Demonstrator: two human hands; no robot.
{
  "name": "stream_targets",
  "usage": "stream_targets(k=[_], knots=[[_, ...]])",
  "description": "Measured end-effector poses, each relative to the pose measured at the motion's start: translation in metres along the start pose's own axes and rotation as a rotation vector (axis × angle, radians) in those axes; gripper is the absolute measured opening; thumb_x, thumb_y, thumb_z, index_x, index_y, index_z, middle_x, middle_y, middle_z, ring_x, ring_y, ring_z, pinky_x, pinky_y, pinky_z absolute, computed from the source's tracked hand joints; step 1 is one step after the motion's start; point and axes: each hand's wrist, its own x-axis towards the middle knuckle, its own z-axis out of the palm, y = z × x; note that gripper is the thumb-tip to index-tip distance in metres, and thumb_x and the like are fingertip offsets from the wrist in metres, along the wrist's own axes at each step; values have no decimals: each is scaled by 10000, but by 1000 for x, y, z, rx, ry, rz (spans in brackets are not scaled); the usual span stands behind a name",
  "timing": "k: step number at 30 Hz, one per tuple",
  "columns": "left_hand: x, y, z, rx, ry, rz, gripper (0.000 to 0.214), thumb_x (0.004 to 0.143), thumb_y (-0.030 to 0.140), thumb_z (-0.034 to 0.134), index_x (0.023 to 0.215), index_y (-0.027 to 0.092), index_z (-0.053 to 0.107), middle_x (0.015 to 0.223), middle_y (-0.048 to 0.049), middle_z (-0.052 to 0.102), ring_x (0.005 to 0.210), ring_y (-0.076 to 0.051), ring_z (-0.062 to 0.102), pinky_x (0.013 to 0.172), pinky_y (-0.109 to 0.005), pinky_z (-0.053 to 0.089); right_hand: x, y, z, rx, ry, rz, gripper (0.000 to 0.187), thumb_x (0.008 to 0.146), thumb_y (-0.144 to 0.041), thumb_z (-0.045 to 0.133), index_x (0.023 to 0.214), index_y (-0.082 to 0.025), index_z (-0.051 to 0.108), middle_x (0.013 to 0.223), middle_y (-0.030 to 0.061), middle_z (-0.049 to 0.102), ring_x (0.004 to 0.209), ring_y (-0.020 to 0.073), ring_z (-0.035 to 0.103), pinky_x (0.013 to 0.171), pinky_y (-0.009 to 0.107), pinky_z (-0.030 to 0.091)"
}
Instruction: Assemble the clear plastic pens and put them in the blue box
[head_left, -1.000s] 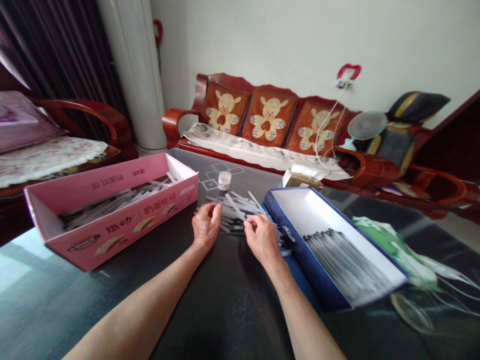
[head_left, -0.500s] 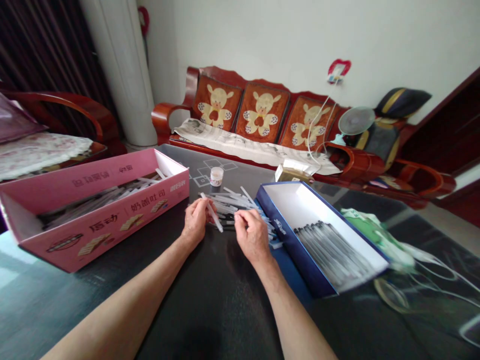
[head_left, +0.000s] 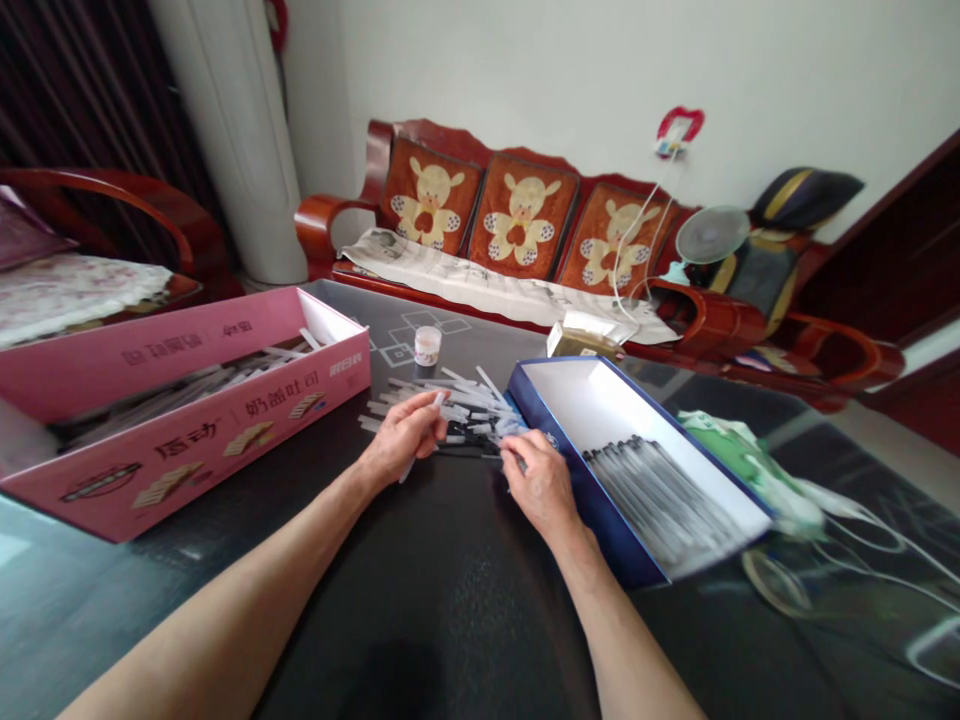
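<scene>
A loose pile of clear pen tubes and dark refills point(head_left: 457, 410) lies on the dark table point(head_left: 450, 600) between two boxes. My left hand point(head_left: 397, 445) is closed around one clear tube at the pile's left edge, the tube poking out past the fingers at both ends. My right hand point(head_left: 541, 482) rests at the pile's right side, against the corner of the blue box point(head_left: 559, 470), with its fingers curled on something thin I cannot make out. The blue box has a white inside and a row of finished pens point(head_left: 652, 490).
A long pink carton point(head_left: 187, 440) with more tubes stands at the left. A small white jar point(head_left: 427, 346) and a tan packet point(head_left: 581, 340) sit beyond the pile. Green and white plastic bags point(head_left: 757, 470) lie right of the blue box. A wooden sofa is behind.
My left hand picked a clear tube from the pile and turned it so that it runs through the closed fingers. My right hand moved right, to the blue box's corner.
</scene>
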Motion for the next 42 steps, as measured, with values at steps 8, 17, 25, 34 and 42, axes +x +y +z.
stream_targets(k=[8, 17, 25, 34, 42], knots=[[2, 1, -1, -77, 37, -2, 537, 754, 453, 653, 1188, 154, 552, 535, 52, 532, 333, -24, 320, 343, -151, 207, 3, -28, 18, -255, -122, -111, 173, 884, -252, 548, 994, -279, 679, 996, 46, 603, 927, 225, 493, 809, 379, 345], [2, 4, -2, -182, -12, -79, 590, 726, 433, 689, 1214, 143, 527, 546, 62, 509, 328, -13, 288, 345, -141, 187, 5, -20, 20, -197, -40, -109, 102, 888, -207, 534, 865, -205, 633, 999, 62, 629, 955, 223, 545, 827, 372, 364], [-3, 6, 0, -208, -139, -106, 577, 737, 385, 698, 1216, 126, 508, 611, 25, 580, 359, -18, 353, 368, -142, 234, 12, -17, 10, 430, 201, 162, 271, 921, -278, 392, 1050, -193, 615, 997, 89, 670, 888, 197, 627, 801, 349, 483], [-3, 3, 4, -50, -179, -75, 480, 758, 423, 660, 1124, 125, 572, 689, 6, 602, 423, -40, 439, 386, -163, 308, 13, -24, 0, 1381, 30, 361, 585, 680, -240, 692, 1248, -271, 559, 1274, 58, 573, 1163, 223, 525, 849, 336, 509], [-4, 1, 7, 238, -174, 42, 519, 802, 526, 578, 1118, 115, 595, 617, 20, 564, 400, -35, 388, 380, -164, 261, 23, -25, -1, 1382, 380, 547, 311, 778, -442, 661, 954, -185, 671, 787, 16, 674, 696, 113, 615, 657, 264, 531]])
